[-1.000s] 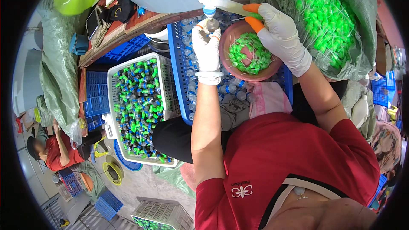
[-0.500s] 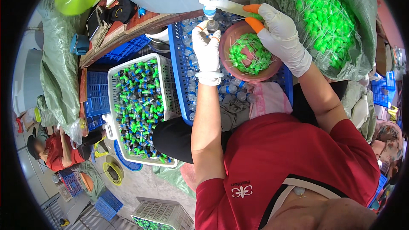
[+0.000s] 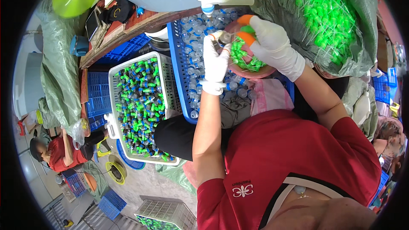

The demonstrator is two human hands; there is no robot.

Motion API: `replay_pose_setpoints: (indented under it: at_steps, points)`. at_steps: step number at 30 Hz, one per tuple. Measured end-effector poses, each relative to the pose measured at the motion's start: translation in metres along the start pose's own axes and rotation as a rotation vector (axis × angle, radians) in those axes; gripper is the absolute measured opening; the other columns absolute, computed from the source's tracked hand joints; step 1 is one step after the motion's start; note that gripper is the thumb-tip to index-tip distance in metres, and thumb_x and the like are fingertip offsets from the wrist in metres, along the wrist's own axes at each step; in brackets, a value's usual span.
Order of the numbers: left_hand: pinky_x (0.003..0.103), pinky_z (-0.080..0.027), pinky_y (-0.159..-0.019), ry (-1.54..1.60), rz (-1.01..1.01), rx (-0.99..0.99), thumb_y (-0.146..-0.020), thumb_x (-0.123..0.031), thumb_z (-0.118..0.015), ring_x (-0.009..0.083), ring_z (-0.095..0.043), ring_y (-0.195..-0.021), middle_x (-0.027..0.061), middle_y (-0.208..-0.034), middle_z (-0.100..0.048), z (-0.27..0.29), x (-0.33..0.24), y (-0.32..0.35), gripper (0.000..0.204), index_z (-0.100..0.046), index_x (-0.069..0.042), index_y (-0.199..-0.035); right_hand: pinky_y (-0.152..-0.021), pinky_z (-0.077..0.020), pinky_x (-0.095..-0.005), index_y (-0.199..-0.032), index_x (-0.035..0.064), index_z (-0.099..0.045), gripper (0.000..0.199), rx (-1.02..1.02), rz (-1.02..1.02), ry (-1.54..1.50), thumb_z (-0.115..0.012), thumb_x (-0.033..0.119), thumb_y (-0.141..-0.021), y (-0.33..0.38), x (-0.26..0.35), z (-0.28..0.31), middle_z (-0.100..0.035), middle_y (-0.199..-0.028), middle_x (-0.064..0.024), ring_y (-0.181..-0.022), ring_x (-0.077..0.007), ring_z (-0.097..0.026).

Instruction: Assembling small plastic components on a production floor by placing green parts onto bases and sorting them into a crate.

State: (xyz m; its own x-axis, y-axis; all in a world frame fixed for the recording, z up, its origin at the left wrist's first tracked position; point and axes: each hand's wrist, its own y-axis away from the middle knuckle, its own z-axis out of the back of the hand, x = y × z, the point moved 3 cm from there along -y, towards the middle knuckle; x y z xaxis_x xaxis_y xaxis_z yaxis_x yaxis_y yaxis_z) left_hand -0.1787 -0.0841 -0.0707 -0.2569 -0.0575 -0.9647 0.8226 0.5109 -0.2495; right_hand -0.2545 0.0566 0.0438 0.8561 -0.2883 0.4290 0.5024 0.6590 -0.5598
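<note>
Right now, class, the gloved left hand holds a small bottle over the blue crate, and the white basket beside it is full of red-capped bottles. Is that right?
Not quite. The head view shows the white basket full of green-capped bottles, not red-capped ones. The rest stands: the gloved left hand holds a small bottle over the blue crate.

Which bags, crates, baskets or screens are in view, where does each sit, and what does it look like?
Sack: upper right, grey-green, holding bright green caps.
White basket: left of centre, rectangular, full of green-capped bottles.
Blue crate: centre, holding clear bottles.
Flat dark device: upper left, perhaps a screen, unlit.
</note>
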Motion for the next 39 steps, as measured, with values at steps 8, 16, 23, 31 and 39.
replay_pose_setpoints:
  at_steps: [8,16,23,31,39]
  points:
    - [0.028,-0.050,-0.080,0.286,0.256,0.200,-0.093,-0.003,-0.055,0.0134,-0.059,-0.087,0.0114,-0.111,-0.055,-0.018,-0.023,0.028,0.036,-0.043,0.002,-0.127,-0.060,-0.0505,-0.0417,-0.099,0.0062,-0.055,0.015,0.191,-0.014,-0.158,-0.063,0.013,-0.089,0.013,-0.016,-0.023,-0.065,-0.085,-0.0164,-0.074,-0.0333,-0.067]
    - [0.037,-0.048,-0.086,-0.447,-0.242,0.137,-0.084,0.010,-0.058,0.0298,-0.060,-0.093,0.0178,-0.103,-0.053,-0.033,-0.029,0.041,0.036,-0.046,0.004,-0.117,-0.063,-0.0471,-0.0229,-0.108,0.0009,-0.051,0.018,0.388,-0.733,-0.958,-0.048,0.002,-0.090,0.044,-0.033,-0.039,-0.053,-0.092,-0.0025,-0.076,-0.0080,-0.053]
    - [0.046,-0.052,-0.080,-0.540,-0.338,0.159,-0.081,-0.001,-0.062,0.0445,-0.059,-0.096,0.0228,-0.114,-0.054,-0.022,-0.028,0.050,0.040,-0.050,0.002,-0.119,-0.074,-0.0490,-0.0257,-0.129,-0.0027,-0.050,0.042,0.487,-0.742,-1.032,-0.044,0.000,-0.087,0.068,-0.054,-0.045,-0.060,-0.102,-0.0045,-0.082,-0.0112,-0.057]
    - [0.036,-0.046,-0.091,0.099,0.409,0.175,-0.092,-0.004,-0.060,0.0253,-0.057,-0.099,0.0160,-0.110,-0.055,-0.003,-0.016,0.065,0.035,-0.047,0.001,-0.124,-0.084,-0.0495,-0.0407,-0.120,0.0008,-0.056,0.032,0.483,-0.026,-0.408,-0.059,0.012,-0.090,0.054,-0.029,-0.029,-0.063,-0.104,-0.0214,-0.095,-0.0388,-0.062]
    - [0.031,-0.047,-0.087,-0.350,-0.059,0.228,-0.093,-0.002,-0.060,0.0192,-0.055,-0.092,0.0069,-0.105,-0.056,-0.005,-0.011,0.077,0.035,-0.048,-0.001,-0.125,-0.077,-0.0516,-0.0435,-0.111,0.0008,-0.061,0.030,0.506,-0.098,-0.361,-0.065,0.019,-0.088,0.064,-0.026,-0.024,-0.064,-0.098,-0.0224,-0.088,-0.0382,-0.065]
